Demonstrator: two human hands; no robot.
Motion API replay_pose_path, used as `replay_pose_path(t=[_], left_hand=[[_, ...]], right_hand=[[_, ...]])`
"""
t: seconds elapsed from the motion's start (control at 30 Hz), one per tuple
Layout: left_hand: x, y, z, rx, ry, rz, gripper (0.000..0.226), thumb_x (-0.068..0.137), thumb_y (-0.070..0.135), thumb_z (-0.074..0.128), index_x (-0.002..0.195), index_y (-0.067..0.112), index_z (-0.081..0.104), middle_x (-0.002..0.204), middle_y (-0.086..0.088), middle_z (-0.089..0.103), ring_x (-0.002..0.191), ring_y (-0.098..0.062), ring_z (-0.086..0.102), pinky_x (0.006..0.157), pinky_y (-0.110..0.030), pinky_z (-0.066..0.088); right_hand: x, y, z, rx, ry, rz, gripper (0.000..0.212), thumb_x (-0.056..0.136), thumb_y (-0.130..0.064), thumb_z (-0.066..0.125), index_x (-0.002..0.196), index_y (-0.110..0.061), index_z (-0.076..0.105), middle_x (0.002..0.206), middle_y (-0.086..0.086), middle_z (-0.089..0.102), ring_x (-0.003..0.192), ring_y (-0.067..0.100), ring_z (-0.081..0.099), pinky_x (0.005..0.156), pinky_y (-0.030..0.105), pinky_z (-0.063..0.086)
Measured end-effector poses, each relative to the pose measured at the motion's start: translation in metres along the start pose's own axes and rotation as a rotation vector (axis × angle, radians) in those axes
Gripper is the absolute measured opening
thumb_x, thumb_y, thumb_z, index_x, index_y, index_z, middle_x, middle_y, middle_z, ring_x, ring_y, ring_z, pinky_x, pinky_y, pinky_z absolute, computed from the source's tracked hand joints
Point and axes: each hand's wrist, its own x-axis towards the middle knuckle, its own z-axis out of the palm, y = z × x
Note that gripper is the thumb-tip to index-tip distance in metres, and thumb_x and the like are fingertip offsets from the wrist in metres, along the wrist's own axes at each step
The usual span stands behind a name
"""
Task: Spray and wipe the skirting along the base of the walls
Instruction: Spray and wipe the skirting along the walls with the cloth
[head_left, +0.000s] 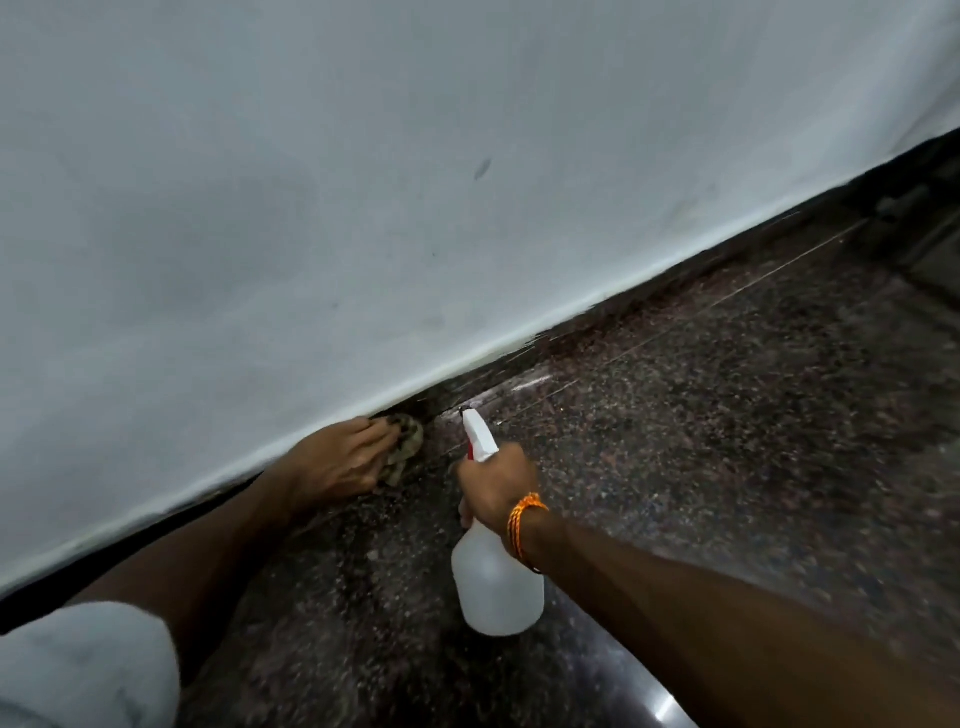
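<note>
Low at the centre-left of the frame, the left hand lies with its fingers stretched over a bunched, mottled cloth and presses it against the dark skirting, right where the strip meets the floor. Just to the right, the right hand is wrapped round the neck of a translucent spray bottle. The white nozzle points up-frame at the skirting beside the cloth, and the bottle's body hangs below the wrist, which wears an orange thread band. The job looks to be mid-course. A wet sheen shows on the skirting and the floor edge just right of the cloth, which suggests that patch is sprayed and is being wiped. The long run toward the upper right looks duller and is probably yet to be done. The stretch at lower left sits in shadow behind the forearm, so its condition cannot be judged. The skirting is a narrow band of dark speckled stone, matching the polished granite-like floor that fills the right half of the frame. Above it a pale painted wall takes the whole upper left and carries a few faint scuffs. A white sleeve shows in the bottom left corner.
</note>
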Motion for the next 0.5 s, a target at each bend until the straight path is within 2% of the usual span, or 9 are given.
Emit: replay_pose_path(t=[0.07,0.13,0.17,0.23,0.27,0.33,0.43,0.5], left_hand=[[-0.018,0.006,0.007,0.05,-0.029,0.024,0.052,0.097,-0.003,0.023,0.096,-0.005,0.075,0.115,-0.024,0.067,0.097,-0.035,0.061,0.075,-0.04,0.052],[-0.018,0.008,0.012,0.1,-0.026,0.014,0.057,0.099,-0.002,0.016,0.098,-0.007,0.073,0.116,-0.025,0.065,0.096,-0.035,0.058,0.073,-0.041,0.049],[-0.012,0.007,0.013,0.114,-0.01,0.005,0.058,0.1,-0.003,0.016,0.095,-0.006,0.074,0.113,-0.024,0.066,0.094,-0.035,0.059,0.071,-0.04,0.049],[0.002,0.006,0.011,0.116,0.015,0.0,0.057,0.1,-0.004,0.018,0.089,-0.005,0.073,0.106,-0.022,0.067,0.091,-0.033,0.06,0.069,-0.039,0.05],[0.007,0.006,0.008,0.12,0.029,0.005,0.056,0.1,-0.004,0.018,0.088,-0.004,0.073,0.103,-0.02,0.067,0.09,-0.033,0.06,0.07,-0.039,0.049],[0.009,0.008,0.006,0.109,0.029,-0.01,0.055,0.1,-0.003,0.02,0.088,-0.003,0.073,0.102,-0.019,0.068,0.09,-0.033,0.06,0.07,-0.039,0.047],[0.004,0.009,0.001,0.077,0.015,-0.034,0.051,0.098,-0.003,0.024,0.089,-0.003,0.074,0.108,-0.02,0.068,0.091,-0.034,0.059,0.07,-0.039,0.046],[0.005,0.006,-0.001,0.061,0.011,-0.045,0.059,0.101,-0.003,0.017,0.087,-0.002,0.074,0.105,-0.019,0.069,0.09,-0.033,0.059,0.07,-0.039,0.046]], right_hand=[[-0.001,-0.002,0.003,-0.006,-0.009,-0.005,0.035,0.079,-0.024,0.064,0.106,-0.002,0.066,0.085,0.02,0.075,0.07,0.032,0.074,0.067,0.043,0.065],[0.002,-0.001,0.003,-0.014,-0.009,-0.013,0.045,0.075,-0.027,0.062,0.11,0.0,0.066,0.087,0.02,0.075,0.078,0.037,0.075,0.073,0.048,0.064],[0.004,-0.002,0.002,-0.01,-0.011,-0.018,0.039,0.076,-0.025,0.062,0.106,0.001,0.066,0.084,0.021,0.075,0.076,0.038,0.075,0.072,0.049,0.064],[0.007,-0.002,-0.002,0.001,-0.012,-0.013,0.014,0.082,-0.016,0.061,0.083,-0.002,0.062,0.076,0.023,0.075,0.067,0.037,0.074,0.066,0.047,0.064],[0.009,-0.003,-0.005,0.006,-0.009,-0.009,0.013,0.084,-0.013,0.06,0.074,-0.004,0.058,0.073,0.024,0.074,0.061,0.036,0.073,0.063,0.043,0.064],[0.009,-0.005,-0.01,0.005,-0.023,0.001,0.02,0.087,-0.011,0.058,0.068,-0.009,0.053,0.072,0.026,0.074,0.053,0.031,0.068,0.057,0.036,0.061],[0.009,-0.004,-0.013,0.004,-0.063,0.016,0.014,0.086,-0.01,0.058,0.082,0.003,0.063,0.067,0.022,0.073,0.046,0.025,0.065,0.051,0.031,0.059],[0.009,-0.002,-0.014,0.008,-0.077,0.027,0.026,0.085,-0.01,0.058,0.102,0.007,0.069,0.064,0.021,0.072,0.045,0.024,0.065,0.052,0.031,0.06]])
